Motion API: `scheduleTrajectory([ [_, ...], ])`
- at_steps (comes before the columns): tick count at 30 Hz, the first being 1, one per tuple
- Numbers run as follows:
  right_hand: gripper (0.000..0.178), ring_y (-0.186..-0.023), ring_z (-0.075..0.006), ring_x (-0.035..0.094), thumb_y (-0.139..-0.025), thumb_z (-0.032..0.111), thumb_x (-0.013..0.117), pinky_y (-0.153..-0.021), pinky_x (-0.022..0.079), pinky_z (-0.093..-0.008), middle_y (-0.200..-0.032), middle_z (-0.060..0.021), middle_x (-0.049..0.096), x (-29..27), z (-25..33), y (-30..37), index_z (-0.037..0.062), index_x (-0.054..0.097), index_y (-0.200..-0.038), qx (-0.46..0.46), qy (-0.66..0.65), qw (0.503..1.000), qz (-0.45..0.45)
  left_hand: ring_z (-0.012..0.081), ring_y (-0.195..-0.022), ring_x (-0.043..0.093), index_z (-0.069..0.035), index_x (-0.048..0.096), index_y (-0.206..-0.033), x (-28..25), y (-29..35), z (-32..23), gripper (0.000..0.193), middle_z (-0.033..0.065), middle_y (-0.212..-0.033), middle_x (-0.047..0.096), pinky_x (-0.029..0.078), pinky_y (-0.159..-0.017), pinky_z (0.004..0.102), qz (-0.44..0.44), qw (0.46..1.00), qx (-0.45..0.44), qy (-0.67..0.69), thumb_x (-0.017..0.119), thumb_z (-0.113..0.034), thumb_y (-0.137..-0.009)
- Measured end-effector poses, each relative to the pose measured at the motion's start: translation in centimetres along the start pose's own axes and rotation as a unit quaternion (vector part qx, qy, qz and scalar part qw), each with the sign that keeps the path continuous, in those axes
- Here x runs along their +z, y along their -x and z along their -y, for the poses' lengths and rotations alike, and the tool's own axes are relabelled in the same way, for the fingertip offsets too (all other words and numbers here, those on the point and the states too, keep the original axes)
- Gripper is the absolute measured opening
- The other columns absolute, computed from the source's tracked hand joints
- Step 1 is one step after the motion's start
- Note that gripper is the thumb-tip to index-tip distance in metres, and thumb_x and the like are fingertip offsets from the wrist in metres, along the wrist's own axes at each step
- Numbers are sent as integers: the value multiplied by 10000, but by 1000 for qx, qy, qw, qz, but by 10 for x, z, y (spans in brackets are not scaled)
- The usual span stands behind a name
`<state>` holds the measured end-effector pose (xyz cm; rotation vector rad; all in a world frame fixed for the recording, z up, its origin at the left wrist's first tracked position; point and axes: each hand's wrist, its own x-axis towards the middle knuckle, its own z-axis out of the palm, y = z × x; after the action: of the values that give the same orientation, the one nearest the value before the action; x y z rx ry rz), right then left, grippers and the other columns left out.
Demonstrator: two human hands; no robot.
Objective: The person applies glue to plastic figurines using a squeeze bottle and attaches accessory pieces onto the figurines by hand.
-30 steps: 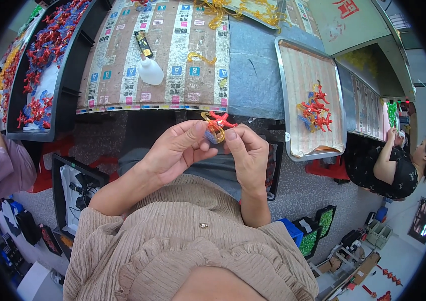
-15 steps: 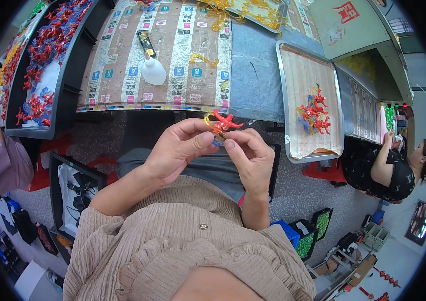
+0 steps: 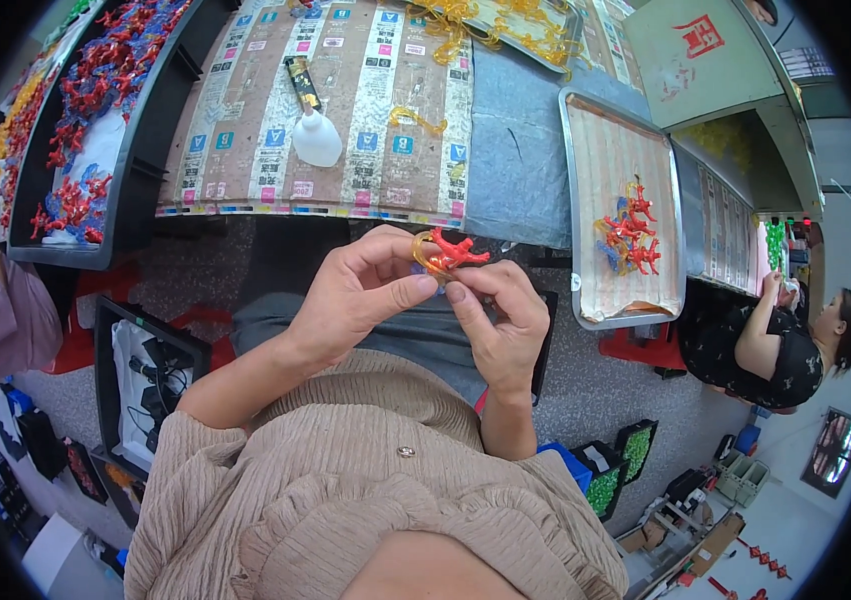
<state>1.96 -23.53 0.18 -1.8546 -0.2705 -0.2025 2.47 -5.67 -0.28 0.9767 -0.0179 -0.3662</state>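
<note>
A small glossy red plastic figure (image 3: 457, 250) with a curved translucent yellow piece (image 3: 421, 245) is held up in front of my lap, short of the table edge. My left hand (image 3: 365, 300) is closed on its left side, thumb and fingers pinching near the yellow piece. From the right, my right hand (image 3: 501, 318) pinches the lower part of the same figure between thumb and forefinger. Only a little blue shows beneath it, mostly hidden by the fingers. The two thumbtips nearly meet under the figure.
A white squeeze bottle (image 3: 317, 138) and a loose yellow piece (image 3: 417, 120) lie on the printed table cover (image 3: 245, 180). Similar figures fill a black crate (image 3: 110, 255) at left and lie in a metal tray (image 3: 585, 300) at right. Co-workers sit on both sides.
The red figure has turned between my fingers and now lies more sideways. Its blue part, visible before, is now mostly covered. Both hands stay in nearly the same place.
</note>
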Motion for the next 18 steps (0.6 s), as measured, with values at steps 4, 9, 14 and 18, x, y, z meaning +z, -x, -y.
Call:
scheduleTrajectory([
  [4, 166, -711, -138, 623, -765, -23, 729, -622, 506, -237, -841, -89, 643, 1, 2, -1, 1, 697, -926, -13, -2, 1000, 17, 80, -920, 553, -13, 656, -1071, -2, 0, 1, 208, 12, -1066, 513, 463, -811, 222, -10, 999, 14, -37, 677, -60, -869],
  [9, 165, -725, -136, 629, -761, -29, 725, -630, 517, -240, -839, -85, 639, -1, 7, -1, 4, 699, -921, -3, 4, 999, 33, 81, -929, 540, -12, 660, -1056, 1, 1, 2, 203, 17, -1062, 505, 455, -814, 225, -21, 997, 33, -61, 684, -57, -860],
  [14, 172, -741, -149, 632, -742, -39, 728, -622, 525, -256, -828, -86, 639, -4, 12, -1, 4, 698, -906, -5, 15, 1000, 21, 89, -942, 536, -2, 639, -1080, 5, -1, 6, 234, 31, -1113, 496, 452, -828, 233, 0, 996, 45, -83, 673, -15, -850],
  [18, 156, -715, -188, 618, -731, -26, 735, -609, 495, -283, -807, -92, 645, -25, 7, -6, 4, 689, -877, -40, 91, 993, -65, 105, -973, 556, 22, 559, -1210, 2, 2, 3, 362, 42, -1139, 525, 465, -858, 242, 12, 999, 26, -43, 650, -12, -862],
])
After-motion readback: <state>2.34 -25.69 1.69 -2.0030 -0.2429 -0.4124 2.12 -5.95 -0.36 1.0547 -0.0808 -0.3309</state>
